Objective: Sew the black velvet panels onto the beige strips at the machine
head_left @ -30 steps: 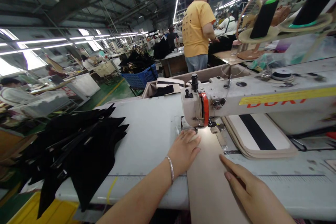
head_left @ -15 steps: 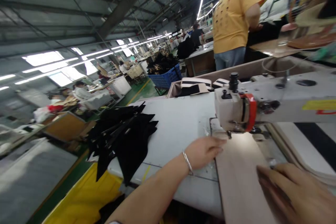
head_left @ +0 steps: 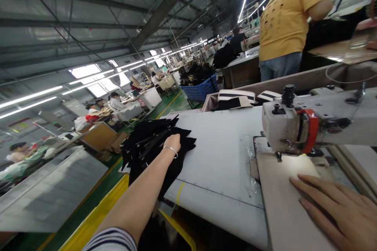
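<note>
My left hand [head_left: 172, 141], with a bangle at the wrist, reaches out to a pile of black fabric pieces [head_left: 147, 141] on the left of the worktable. Its fingers are curled down and closed on a piece of the black fabric, the tips hidden from me. Flat and with fingers stretched, my right hand [head_left: 338, 208] rests on a beige fabric panel [head_left: 282, 204]. That panel lies on the bed of a white sewing machine [head_left: 282, 125], its upper end by the needle area under the lit head.
A measuring scale runs along the front edge of the white tabletop [head_left: 218, 145]. Below on the left is a yellow bin [head_left: 108, 211]. Striped pieces [head_left: 235, 96] lie behind the table, near a blue crate [head_left: 200, 88]. A co-worker in a yellow shirt [head_left: 294, 23] stands beyond.
My left hand has left the needle area and moved left to the black pile, closing there. My right hand now lies flatter on the beige panel. The view has turned left.
</note>
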A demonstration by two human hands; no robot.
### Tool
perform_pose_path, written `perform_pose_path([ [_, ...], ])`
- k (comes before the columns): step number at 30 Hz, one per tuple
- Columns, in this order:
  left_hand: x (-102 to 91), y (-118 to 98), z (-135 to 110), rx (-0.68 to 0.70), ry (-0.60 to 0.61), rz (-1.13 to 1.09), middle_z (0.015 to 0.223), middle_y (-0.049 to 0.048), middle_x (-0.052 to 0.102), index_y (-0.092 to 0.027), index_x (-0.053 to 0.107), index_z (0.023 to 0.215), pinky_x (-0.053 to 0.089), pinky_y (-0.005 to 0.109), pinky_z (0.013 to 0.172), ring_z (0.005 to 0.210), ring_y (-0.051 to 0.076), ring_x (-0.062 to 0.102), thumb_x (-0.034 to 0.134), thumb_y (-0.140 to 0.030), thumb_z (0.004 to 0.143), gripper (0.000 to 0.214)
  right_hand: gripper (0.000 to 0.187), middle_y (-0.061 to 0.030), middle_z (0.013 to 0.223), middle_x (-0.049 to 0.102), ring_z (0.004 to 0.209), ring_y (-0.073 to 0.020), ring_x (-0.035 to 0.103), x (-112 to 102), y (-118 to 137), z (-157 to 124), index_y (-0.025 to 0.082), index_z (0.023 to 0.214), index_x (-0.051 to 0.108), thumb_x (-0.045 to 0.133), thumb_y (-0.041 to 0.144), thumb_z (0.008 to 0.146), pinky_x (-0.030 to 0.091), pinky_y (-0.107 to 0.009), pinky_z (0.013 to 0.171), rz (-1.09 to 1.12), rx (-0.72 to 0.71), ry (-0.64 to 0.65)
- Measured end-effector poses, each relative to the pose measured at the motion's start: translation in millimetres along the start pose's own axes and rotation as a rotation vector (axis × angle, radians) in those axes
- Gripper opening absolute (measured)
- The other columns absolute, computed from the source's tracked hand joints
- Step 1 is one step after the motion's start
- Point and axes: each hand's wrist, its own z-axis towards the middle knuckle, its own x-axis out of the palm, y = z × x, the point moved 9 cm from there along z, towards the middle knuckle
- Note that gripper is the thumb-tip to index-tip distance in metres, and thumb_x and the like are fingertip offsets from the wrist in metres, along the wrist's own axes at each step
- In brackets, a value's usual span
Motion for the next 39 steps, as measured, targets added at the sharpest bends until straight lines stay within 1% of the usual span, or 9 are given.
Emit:
perform_pose_path([
  [6, -148.6, 28, -37, 0.063, -0.366, 0.062, 0.096, 0.0104, 0.065, -0.017, 0.067, 0.085, 0.034, 0.05, 0.105, 0.112, 0.029, 0.054, 0.046, -0.008, 0.078, 0.024, 0.048, -0.0024, 0.128, 0.057, 0.111, -0.0277, 0.055, -2, 13, 9, 0.033, 0.131, 0.052, 0.045, 0.054, 0.089, 0.042, -0.048, 0.093, -0.121, -0.094, 0.131],
  [8, -193.4, -16, -82, 0.454, -0.657, -0.043, 0.084, 0.0049, 0.063, -0.018, 0.06, 0.067, 0.028, 0.049, 0.111, 0.104, 0.023, 0.055, 0.046, -0.009, 0.08, 0.022, 0.043, -0.0041, 0.124, 0.059, 0.111, -0.0274, 0.055, -7, 23, 19, 0.031, 0.125, 0.058, 0.045, 0.051, 0.09, 0.041, -0.047, 0.094, -0.147, -0.102, 0.159],
  [10, -181.8, -82, -133, 0.894, -0.56, -0.19, 0.079, 0.0002, 0.063, -0.02, 0.056, 0.063, 0.029, 0.046, 0.113, 0.097, 0.017, 0.057, 0.041, -0.009, 0.087, 0.03, 0.04, -0.0055, 0.123, 0.059, 0.111, -0.027, 0.054, -11, 30, 29, 0.03, 0.124, 0.059, 0.045, 0.049, 0.091, 0.041, -0.047, 0.094, -0.169, -0.095, 0.174],
  [14, -75.7, -209, -226, 1.432, -0.011, -0.375, 0.075, -0.0026, 0.063, -0.022, 0.056, 0.067, 0.031, 0.03, 0.114, 0.091, 0.011, 0.06, 0.044, -0.011, 0.091, 0.03, 0.041, -0.0059, 0.132, 0.053, 0.116, -0.0254, 0.051, -11, 39, 36, 0.03, 0.131, 0.052, 0.044, 0.041, 0.093, 0.039, -0.046, 0.095, -0.166, -0.1, 0.192],
  [17, -21.5, -250, -220, 1.348, 0.059, -0.564, 0.117, 0.0025, 0.062, -0.024, 0.06, 0.106, 0.029, 0.033, 0.115, 0.118, 0.013, 0.052, 0.039, -0.007, 0.09, 0.032, 0.041, -0.006, 0.132, 0.054, 0.118, -0.0249, 0.051, -11, 39, 36, 0.028, 0.132, 0.051, 0.044, 0.038, 0.093, 0.038, -0.046, 0.097, -0.136, -0.094, 0.192],
  [22, 12.1, -232, -101, 0.63, -0.092, -0.46, 0.125, 0.0135, 0.053, -0.017, 0.05, 0.123, 0.033, 0.048, 0.108, 0.123, 0.025, 0.046, 0.043, -0.028, 0.096, 0.031, 0.041, -0.0055, 0.132, 0.054, 0.118, -0.0238, 0.05, -16, 41, 38, 0.027, 0.132, 0.051, 0.045, 0.036, 0.093, 0.037, -0.045, 0.098, -0.121, -0.084, 0.201],
  [29, 9.4, -225, -93, 0.682, 0.02, -0.42, 0.085, 0.0035, 0.059, -0.018, 0.057, 0.079, 0.048, 0.032, 0.081, 0.082, 0.018, 0.057, 0.057, -0.03, 0.086, 0.015, 0.047, -0.0076, 0.133, 0.053, 0.118, -0.0263, 0.049, -19, 45, 41, 0.026, 0.135, 0.048, 0.047, 0.045, 0.092, 0.038, -0.046, 0.095, -0.129, -0.075, 0.214],
  [36, -126.3, -55, -118, 0.284, -0.188, -0.585, 0.098, -0.0092, 0.068, -0.028, 0.065, 0.104, 0.044, 0.037, 0.092, 0.092, 0.017, 0.06, 0.056, -0.047, 0.086, 0.028, 0.055, -0.0092, 0.134, 0.051, 0.12, -0.0282, 0.046, -17, 46, 41, 0.023, 0.136, 0.046, 0.05, 0.052, 0.089, 0.035, -0.048, 0.097, -0.112, -0.054, 0.23],
  [39, -153.9, -56, -119, 0.273, -0.114, -0.792, 0.091, -0.008, 0.069, -0.024, 0.066, 0.106, 0.046, 0.037, 0.084, 0.083, 0.015, 0.061, 0.054, -0.048, 0.087, 0.033, 0.047, -0.0085, 0.133, 0.052, 0.12, -0.0273, 0.047, -18, 47, 41, 0.024, 0.135, 0.047, 0.045, 0.045, 0.093, 0.036, -0.047, 0.096, -0.118, -0.048, 0.227],
])
